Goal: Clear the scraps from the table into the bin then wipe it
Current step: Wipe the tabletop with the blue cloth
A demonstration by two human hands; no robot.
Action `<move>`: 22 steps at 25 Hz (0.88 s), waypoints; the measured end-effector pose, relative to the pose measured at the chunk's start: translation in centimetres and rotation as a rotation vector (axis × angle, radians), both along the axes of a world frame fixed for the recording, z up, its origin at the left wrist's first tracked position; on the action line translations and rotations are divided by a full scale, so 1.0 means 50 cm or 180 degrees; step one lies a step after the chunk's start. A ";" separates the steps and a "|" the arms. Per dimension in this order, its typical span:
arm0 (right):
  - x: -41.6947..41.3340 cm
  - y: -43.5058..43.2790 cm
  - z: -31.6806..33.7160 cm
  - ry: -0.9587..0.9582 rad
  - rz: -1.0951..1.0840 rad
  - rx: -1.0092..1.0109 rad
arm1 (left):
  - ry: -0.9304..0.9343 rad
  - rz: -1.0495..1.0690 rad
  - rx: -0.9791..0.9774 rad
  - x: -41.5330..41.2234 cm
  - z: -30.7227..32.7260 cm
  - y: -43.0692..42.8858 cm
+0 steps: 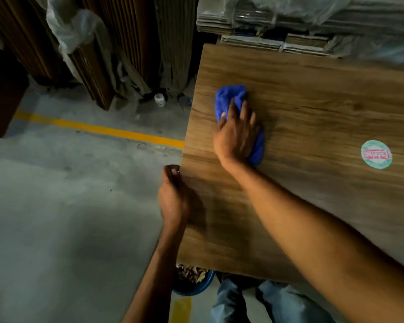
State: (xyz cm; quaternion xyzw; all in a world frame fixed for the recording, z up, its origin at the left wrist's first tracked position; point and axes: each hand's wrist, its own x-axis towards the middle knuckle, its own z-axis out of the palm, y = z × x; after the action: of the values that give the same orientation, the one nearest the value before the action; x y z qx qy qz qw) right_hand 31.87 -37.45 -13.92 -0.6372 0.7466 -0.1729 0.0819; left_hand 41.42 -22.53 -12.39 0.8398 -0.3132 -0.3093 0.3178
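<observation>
A wood-grain table top (313,108) fills the right half of the head view. My right hand (237,134) lies flat on a bunched blue cloth (230,95), pressing it onto the table near the left side. My left hand (173,194) is curled around the table's left edge. A blue bin (204,286) holding dry brown scraps sits on the floor below the table's near edge, partly hidden by my left arm and the table.
A round teal and pink sticker (376,154) is stuck on the table at the right. Stacked boards wrapped in plastic (289,17) lie behind the table. Rolled dark panels (98,54) lean at the back left. A yellow line (98,129) crosses the concrete floor.
</observation>
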 end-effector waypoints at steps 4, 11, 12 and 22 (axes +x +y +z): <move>-0.007 0.060 -0.042 0.0251 0.2092 -0.0131 | -0.0326 -0.0469 0.0103 -0.019 -0.005 -0.129; -0.033 -0.155 -0.036 0.0569 0.1936 -0.0173 | -0.0862 -0.1096 0.0343 -0.019 -0.015 -0.252; -0.047 -0.179 -0.039 0.0530 0.1948 -0.0099 | -0.0918 -0.1073 0.0335 -0.019 -0.023 -0.277; -0.025 -0.418 -0.008 0.0297 0.0706 0.0065 | -0.1940 -0.1644 -0.0042 -0.084 -0.067 -0.341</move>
State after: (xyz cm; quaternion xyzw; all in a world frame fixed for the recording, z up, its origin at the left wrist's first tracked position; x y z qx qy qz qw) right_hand 30.59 -58.34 -14.33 -0.7224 0.6762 -0.1254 0.0722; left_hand 37.22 -39.59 -15.73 0.7846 -0.5959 -0.1137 0.1276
